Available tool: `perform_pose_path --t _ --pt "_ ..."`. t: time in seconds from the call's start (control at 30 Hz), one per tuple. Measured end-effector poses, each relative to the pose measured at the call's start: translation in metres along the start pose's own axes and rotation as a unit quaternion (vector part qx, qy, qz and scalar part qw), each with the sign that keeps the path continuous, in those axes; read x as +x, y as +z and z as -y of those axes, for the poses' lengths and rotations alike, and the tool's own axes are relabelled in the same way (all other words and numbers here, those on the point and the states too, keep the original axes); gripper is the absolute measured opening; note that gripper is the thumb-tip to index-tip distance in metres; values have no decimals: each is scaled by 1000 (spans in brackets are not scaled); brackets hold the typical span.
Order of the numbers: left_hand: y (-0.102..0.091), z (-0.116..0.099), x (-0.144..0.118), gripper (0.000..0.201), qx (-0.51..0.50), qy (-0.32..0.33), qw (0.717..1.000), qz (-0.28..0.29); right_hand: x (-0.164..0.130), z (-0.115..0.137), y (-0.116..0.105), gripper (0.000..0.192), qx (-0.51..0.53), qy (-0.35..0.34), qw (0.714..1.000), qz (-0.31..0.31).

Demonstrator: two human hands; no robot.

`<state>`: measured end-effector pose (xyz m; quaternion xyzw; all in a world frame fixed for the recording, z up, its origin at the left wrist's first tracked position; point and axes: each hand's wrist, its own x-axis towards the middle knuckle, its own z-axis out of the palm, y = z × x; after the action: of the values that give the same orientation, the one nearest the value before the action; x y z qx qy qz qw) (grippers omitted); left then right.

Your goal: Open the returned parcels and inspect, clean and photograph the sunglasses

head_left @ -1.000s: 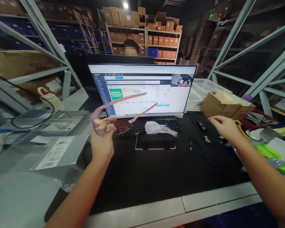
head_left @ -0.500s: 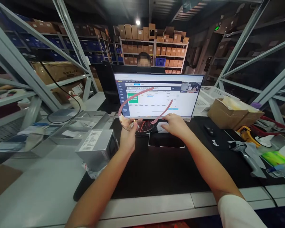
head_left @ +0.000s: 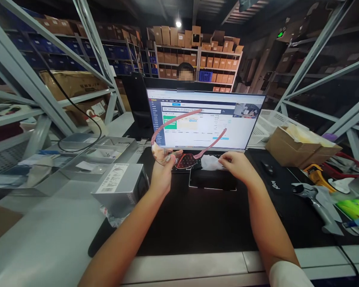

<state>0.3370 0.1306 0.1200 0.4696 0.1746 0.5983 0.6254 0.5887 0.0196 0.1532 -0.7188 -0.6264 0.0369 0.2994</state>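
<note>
Already my left hand (head_left: 164,175) grips the pink-framed glasses (head_left: 179,149) up, arms unfolded. My right hand (head_left: 237,166) pinches the white tissue (head_left: 211,162) over its black box (head_left: 213,179); I judge the lenses not yet wiped.

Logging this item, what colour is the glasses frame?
Pink, translucent glasses held in the left hand; head view.

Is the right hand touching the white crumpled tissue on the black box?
Touching. In the head view, the right hand fingertips pinch the white crumpled tissue, with no gap visible.
</note>
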Motion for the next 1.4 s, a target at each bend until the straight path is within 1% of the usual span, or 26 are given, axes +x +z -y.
perform_pose_path --t 0.13,0.23,0.3,0.33,0.37,0.4,0.47,0.5,0.53,0.57,0.63,0.7,0.73,0.8,0.87,0.93,0.97,1.03,1.1,1.13,1.17,1.2,1.27,1.33,1.4 --pt "-1 7 0 42 -3 -16 1000 2 -1 -6 7 23 68 -28 993 -90" --pt "-1 8 -2 42 -14 -34 999 3 -6 -11 1 25 113 1 976 -184" --pt "2 6 -5 44 -29 -64 997 18 -12 -10 -6 24 153 22 957 -247" --pt "3 5 -7 45 -35 -81 996 33 -15 -8 -9 22 183 25 947 -261" --pt "5 3 -10 45 -37 -97 993 51 -19 -4 -12 21 220 23 941 -255" --pt "8 2 -14 44 -34 -105 991 70 -23 2 -14 19 259 13 940 -221" --pt "12 0 -23 40 -16 -101 988 114 -30 15 -13 17 338 -15 935 -104" --pt "15 0 -28 38 -5 -92 987 135 -33 23 -11 17 373 -27 926 -47" --pt "17 0 -33 36 5 -82 985 154 -36 30 -8 17 400 -35 916 -7" --pt "19 0 -37 34 14 -75 982 174 -37 37 -4 17 418 -39 908 13" --pt "21 2 -45 33 28 -72 973 218 -38 49 7 17 437 -33 899 5" --pt "20 6 -50 33 32 -82 963 254 -37 57 18 17 441 -13 897 -34" --pt "20 8 -51 34 33 -92 960 262 -36 59 24 19 451 3 891 -59" --pt "18 12 -53 34 46 -120 957 260 -33 61 32 24 486 37 867 -106" --pt "16 15 -54 34 69 -140 955 251 -32 61 38 30 529 61 837 -128" --pt "15 16 -55 35 69 -148 956 243 -31 60 41 36 578 72 804 -120" --pt "15 17 -55 35 60 -148 958 237 -31 60 42 40 605 73 786 -105" --pt "16 17 -56 36 38 -145 963 226 -30 60 42 44 651 74 754 -41" --pt "16 17 -57 36 39 -137 965 220 -29 60 41 37 668 70 739 43" --pt "16 17 -57 36 46 -132 966 220 -29 61 41 31 667 69 738 73" --pt "16 17 -57 37 55 -127 965 221 -29 61 41 27 666 69 738 86" --pt "16 17 -57 37 65 -124 965 221 -29 62 41 25 669 73 735 80" --pt "16 17 -57 38 86 -120 965 218 -28 62 42 23 685 89 721 42" --pt "18 17 -58 37 103 -112 965 214 -28 63 42 23 709 102 698 14" --pt "20 17 -61 37 111 -97 966 213 -28 63 42 23 732 105 673 11"
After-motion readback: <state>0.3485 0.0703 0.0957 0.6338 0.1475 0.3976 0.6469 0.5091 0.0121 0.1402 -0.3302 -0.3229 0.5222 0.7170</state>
